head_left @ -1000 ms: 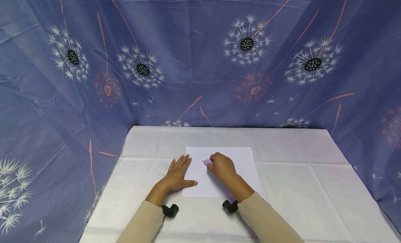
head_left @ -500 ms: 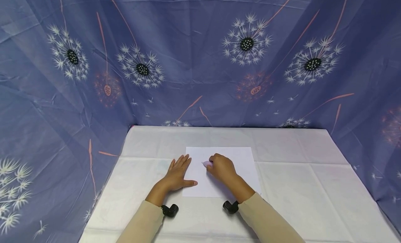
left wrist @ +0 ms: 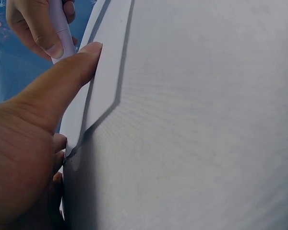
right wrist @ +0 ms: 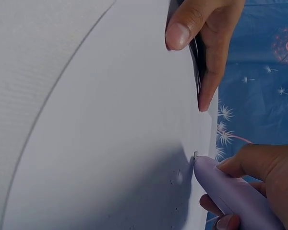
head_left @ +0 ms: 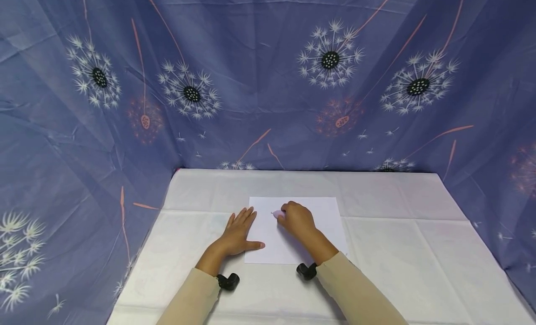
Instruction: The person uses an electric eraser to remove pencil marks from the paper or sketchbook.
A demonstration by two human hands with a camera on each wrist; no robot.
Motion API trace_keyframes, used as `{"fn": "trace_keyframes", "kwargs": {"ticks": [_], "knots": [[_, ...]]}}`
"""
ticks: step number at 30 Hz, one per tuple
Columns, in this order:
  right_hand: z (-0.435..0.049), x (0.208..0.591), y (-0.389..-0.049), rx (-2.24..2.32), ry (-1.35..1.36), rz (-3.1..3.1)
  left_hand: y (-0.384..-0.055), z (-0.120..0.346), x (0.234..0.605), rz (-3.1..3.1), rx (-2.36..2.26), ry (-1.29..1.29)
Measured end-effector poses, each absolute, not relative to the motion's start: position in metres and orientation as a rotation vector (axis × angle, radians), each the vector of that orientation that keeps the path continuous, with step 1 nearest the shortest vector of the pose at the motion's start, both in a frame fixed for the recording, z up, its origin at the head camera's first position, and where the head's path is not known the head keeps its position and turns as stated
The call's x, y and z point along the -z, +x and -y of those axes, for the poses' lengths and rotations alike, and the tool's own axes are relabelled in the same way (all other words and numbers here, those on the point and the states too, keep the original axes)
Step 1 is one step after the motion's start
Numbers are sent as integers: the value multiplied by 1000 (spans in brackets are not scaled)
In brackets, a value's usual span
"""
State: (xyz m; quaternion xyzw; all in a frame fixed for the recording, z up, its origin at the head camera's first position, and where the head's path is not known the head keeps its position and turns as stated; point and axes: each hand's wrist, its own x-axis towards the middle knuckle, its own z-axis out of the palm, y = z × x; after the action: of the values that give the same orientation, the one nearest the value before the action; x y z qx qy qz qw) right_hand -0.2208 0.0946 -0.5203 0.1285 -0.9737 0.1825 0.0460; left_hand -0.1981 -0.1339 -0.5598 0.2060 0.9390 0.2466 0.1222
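A white sheet of paper (head_left: 272,253) lies on the table under both hands. My left hand (head_left: 235,234) rests spread on its left side, with the thumb (left wrist: 77,67) pointing right across the sheet. Between curled fingers and thumb, my right hand (head_left: 298,221) grips a lavender tapered hand tool (right wrist: 233,194). Its small narrow tip (right wrist: 196,155) is at the paper, left of the hand; whether it touches cannot be seen for certain. Small dark specks (right wrist: 177,179) dot the paper near the tip in the right wrist view. What kind of tool it is remains unclear.
A creased white cloth (head_left: 402,260) covers the table. Behind it and to the sides hangs a blue curtain (head_left: 259,83) printed with dandelions. Each wrist wears a black camera mount, the left one (head_left: 228,281) and the right one (head_left: 306,271).
My right hand drew the tool slightly toward me, then moved it a short way back up the paper. The left hand has stayed in place.
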Motion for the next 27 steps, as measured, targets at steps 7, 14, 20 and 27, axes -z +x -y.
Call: {"fn": "trace_keyframes", "kwargs": {"ticks": [7,14,20,27], "knots": [[-93,517,-218,-555,400,3037,-197,135,559,-2746,-738,613],[-94,516,-222,-567,380,3018,-198,134,558,-2750,-739,619],[-93,519,-229,-584,359,2984,-197,134,558,-2751,-759,640],[-93,520,-227,-599,354,3005,-197,135,557,-2743,-752,625]]}}
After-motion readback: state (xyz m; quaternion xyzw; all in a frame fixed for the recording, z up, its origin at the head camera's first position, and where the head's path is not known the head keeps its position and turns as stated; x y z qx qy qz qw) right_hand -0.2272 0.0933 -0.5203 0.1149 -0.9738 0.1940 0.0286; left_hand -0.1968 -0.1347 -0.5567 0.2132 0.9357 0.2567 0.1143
